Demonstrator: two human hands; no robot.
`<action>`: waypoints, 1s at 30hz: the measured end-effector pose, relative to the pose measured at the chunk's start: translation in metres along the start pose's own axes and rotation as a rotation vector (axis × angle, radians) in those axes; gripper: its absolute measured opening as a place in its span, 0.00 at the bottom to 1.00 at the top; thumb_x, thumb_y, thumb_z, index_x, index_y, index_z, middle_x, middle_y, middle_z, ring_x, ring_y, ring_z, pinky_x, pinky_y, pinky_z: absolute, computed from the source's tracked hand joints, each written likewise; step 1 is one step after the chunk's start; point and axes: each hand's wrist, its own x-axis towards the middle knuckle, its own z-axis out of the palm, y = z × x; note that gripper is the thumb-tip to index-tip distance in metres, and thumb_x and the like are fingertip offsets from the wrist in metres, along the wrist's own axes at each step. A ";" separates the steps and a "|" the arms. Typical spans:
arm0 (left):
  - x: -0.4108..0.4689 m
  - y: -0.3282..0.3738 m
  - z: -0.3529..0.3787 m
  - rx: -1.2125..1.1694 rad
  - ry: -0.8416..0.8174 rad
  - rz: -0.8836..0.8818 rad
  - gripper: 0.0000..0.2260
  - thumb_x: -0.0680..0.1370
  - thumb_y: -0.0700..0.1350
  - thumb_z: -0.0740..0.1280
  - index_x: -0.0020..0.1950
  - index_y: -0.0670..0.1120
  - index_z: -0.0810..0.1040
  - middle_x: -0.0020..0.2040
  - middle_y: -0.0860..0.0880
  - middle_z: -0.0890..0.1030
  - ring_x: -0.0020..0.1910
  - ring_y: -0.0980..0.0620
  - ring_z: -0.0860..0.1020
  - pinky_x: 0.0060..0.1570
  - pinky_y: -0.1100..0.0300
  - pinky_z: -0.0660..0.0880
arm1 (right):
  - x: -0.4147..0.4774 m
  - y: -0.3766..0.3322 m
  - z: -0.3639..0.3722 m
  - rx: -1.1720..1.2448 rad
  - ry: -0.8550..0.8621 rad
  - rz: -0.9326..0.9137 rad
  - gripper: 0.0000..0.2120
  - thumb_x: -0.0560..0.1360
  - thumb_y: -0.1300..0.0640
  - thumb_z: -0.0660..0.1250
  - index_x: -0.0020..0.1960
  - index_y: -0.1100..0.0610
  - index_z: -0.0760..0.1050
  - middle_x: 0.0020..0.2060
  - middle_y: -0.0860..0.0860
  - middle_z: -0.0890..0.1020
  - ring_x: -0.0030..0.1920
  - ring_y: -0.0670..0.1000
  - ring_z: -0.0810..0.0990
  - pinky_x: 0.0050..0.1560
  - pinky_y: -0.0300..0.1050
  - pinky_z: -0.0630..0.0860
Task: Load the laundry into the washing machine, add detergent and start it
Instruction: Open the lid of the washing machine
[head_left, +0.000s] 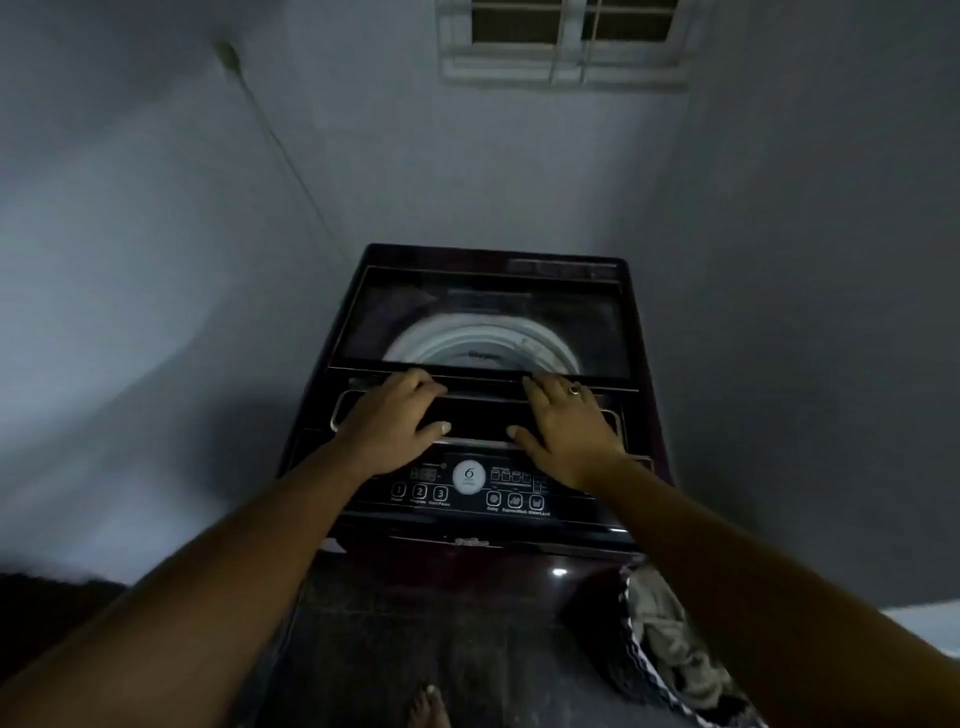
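A dark maroon top-loading washing machine (483, 525) stands in a corner between two grey walls. Its glass lid (483, 317) lies flat, and the white drum rim (483, 345) shows through it. My left hand (397, 415) and my right hand (563, 421) both rest on the lid's front handle bar (478, 410), fingers hooked over its far edge, thumbs on the near side. A ring is on my right hand. Below the hands is the control panel (467, 488) with numbered buttons and a round dial. Laundry (670, 654) lies in a checked bag on the floor at the right.
Walls close in on the left, back and right of the machine. A barred window (566, 41) sits high on the back wall. A cable (270, 135) runs down the left wall. My bare foot (428, 709) stands on the dark tiled floor in front.
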 end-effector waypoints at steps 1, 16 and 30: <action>0.001 -0.003 0.004 -0.010 -0.009 0.016 0.25 0.77 0.60 0.65 0.71 0.49 0.73 0.64 0.52 0.72 0.63 0.51 0.72 0.57 0.51 0.76 | 0.000 -0.003 0.006 0.016 -0.004 0.012 0.34 0.80 0.37 0.55 0.77 0.58 0.62 0.72 0.57 0.69 0.73 0.59 0.68 0.73 0.60 0.64; 0.014 -0.038 0.018 0.113 -0.102 0.060 0.35 0.75 0.72 0.53 0.74 0.50 0.67 0.65 0.49 0.75 0.64 0.47 0.74 0.61 0.48 0.72 | 0.016 -0.007 0.015 0.007 -0.094 0.233 0.35 0.75 0.28 0.54 0.73 0.51 0.66 0.70 0.53 0.73 0.69 0.57 0.72 0.71 0.64 0.64; 0.040 -0.040 -0.071 0.123 -0.219 0.170 0.49 0.62 0.80 0.62 0.75 0.53 0.64 0.69 0.50 0.71 0.68 0.50 0.70 0.66 0.49 0.68 | 0.032 0.014 -0.068 -0.163 -0.142 0.013 0.48 0.67 0.20 0.58 0.74 0.52 0.62 0.66 0.55 0.75 0.65 0.57 0.74 0.69 0.61 0.67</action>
